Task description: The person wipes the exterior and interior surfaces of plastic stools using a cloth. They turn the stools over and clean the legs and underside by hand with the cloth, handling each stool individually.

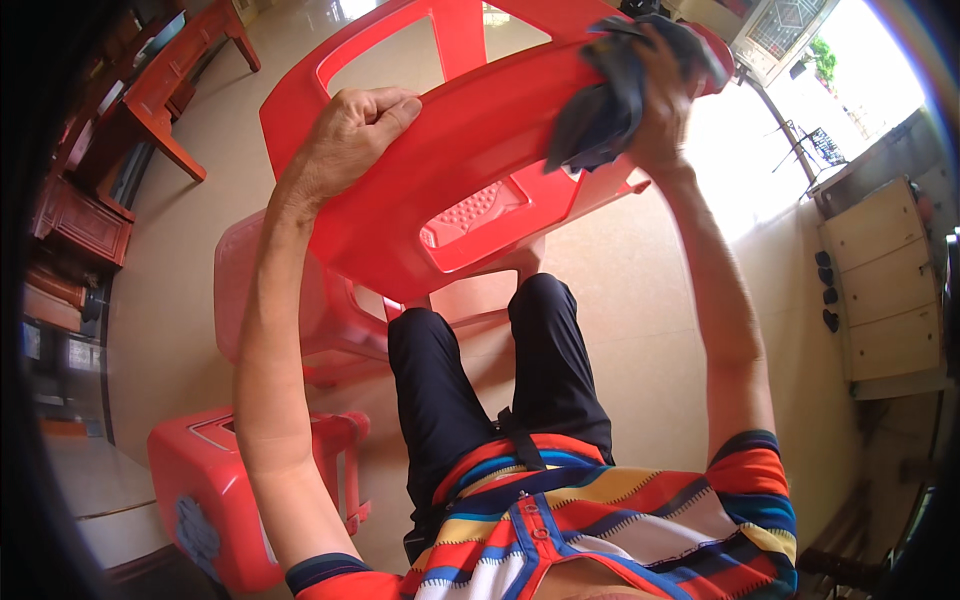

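Observation:
A red plastic chair [457, 150] is held up in front of me, above my knees. It has cut-out openings, and a studded panel shows through one of them. My left hand [349, 135] is closed on the chair's edge at the left. At the other end, my right hand [664, 112] presses a crumpled dark grey-blue cloth [600, 112] against the red surface. The hand and the cloth are slightly blurred. Parts of the chair's edge lie hidden under the cloth.
Behind my left forearm is a paler red plastic stool [244, 277]. Another red stool [199, 457], at lower left, carries a grey cloth [196, 529]. Wooden furniture [161, 97] lines the left. To the right are a low cabinet [885, 277], dark footwear [828, 295] and a bright doorway.

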Demonstrator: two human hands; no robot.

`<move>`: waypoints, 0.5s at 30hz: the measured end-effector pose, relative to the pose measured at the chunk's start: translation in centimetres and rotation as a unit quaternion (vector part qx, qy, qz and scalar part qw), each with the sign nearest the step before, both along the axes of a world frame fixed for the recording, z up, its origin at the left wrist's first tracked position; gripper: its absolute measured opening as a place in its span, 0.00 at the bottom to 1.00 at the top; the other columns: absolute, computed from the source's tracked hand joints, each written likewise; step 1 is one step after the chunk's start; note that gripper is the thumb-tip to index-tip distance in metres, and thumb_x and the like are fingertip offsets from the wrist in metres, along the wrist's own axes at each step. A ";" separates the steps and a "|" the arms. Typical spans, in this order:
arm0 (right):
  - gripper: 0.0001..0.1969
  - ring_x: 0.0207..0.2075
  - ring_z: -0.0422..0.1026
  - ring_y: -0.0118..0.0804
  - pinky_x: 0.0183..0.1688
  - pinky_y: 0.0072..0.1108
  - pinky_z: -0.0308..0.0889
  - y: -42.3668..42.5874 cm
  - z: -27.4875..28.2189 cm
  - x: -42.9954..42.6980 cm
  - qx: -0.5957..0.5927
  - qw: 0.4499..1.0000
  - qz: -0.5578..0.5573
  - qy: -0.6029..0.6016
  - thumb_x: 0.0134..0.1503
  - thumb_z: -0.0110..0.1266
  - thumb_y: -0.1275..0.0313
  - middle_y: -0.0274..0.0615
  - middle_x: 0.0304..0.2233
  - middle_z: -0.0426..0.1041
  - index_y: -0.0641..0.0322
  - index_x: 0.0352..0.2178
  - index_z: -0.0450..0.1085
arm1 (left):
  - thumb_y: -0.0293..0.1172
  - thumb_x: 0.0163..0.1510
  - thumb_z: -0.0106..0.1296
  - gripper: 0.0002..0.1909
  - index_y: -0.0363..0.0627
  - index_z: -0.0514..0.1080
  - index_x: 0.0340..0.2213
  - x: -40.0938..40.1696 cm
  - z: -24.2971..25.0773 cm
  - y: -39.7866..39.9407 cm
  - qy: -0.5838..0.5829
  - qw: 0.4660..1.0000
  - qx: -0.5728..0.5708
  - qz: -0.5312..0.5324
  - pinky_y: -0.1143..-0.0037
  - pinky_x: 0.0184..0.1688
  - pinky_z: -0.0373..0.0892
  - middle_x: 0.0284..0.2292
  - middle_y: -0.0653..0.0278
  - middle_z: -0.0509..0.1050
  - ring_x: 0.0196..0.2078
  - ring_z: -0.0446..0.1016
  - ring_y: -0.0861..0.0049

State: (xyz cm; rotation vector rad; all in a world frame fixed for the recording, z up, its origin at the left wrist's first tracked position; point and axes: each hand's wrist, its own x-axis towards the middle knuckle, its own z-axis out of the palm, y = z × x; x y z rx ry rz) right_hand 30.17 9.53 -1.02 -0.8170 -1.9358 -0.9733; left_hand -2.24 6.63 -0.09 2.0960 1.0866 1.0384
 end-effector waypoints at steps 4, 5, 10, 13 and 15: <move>0.15 0.45 0.66 0.54 0.51 0.34 0.58 1.9 1.9 4.5 -0.054 0.989 -0.075 0.113 0.46 0.55 0.70 0.48 0.50 0.62 0.55 0.39 0.73 | 0.35 0.57 0.46 0.16 0.32 0.67 0.24 0.4 0.1 0.0 -0.010 1.000 0.004 0.006 0.80 0.24 0.59 0.16 0.75 0.56 0.20 0.55 0.89; 0.17 0.49 0.61 0.56 0.53 0.39 0.53 2.0 2.2 4.9 -0.167 0.975 -0.092 0.116 0.48 0.53 0.67 0.54 0.52 0.59 0.65 0.38 0.71 | 0.35 0.57 0.46 0.15 0.32 0.69 0.26 0.3 0.2 0.2 0.010 1.000 -0.013 0.011 0.80 0.24 0.60 0.16 0.73 0.59 0.20 0.57 0.89; 0.12 0.48 0.64 0.48 0.52 0.36 0.56 0.6 3.4 -0.7 -0.155 0.987 -0.037 0.035 0.47 0.50 0.69 0.49 0.43 0.67 0.68 0.30 0.73 | 0.36 0.56 0.46 0.15 0.33 0.73 0.30 0.2 -0.1 -0.1 0.019 0.999 0.002 0.030 0.80 0.27 0.63 0.16 0.67 0.63 0.21 0.62 0.87; 0.09 0.44 0.67 0.44 0.48 0.32 0.60 4.4 4.4 -0.9 -0.255 0.966 -0.035 0.004 0.48 0.49 0.71 0.47 0.36 0.70 0.68 0.24 0.72 | 0.37 0.56 0.46 0.15 0.35 0.74 0.30 0.7 0.0 -0.2 0.021 0.999 0.028 0.033 0.77 0.27 0.64 0.15 0.61 0.65 0.20 0.64 0.83; 0.09 0.42 0.68 0.44 0.46 0.31 0.62 7.1 5.7 -0.6 -0.264 0.961 -0.050 -0.065 0.48 0.48 0.72 0.48 0.34 0.71 0.67 0.24 0.72 | 0.36 0.55 0.47 0.14 0.37 0.74 0.30 1.2 -0.1 0.1 0.038 0.998 0.025 0.040 0.75 0.28 0.66 0.17 0.56 0.69 0.20 0.67 0.78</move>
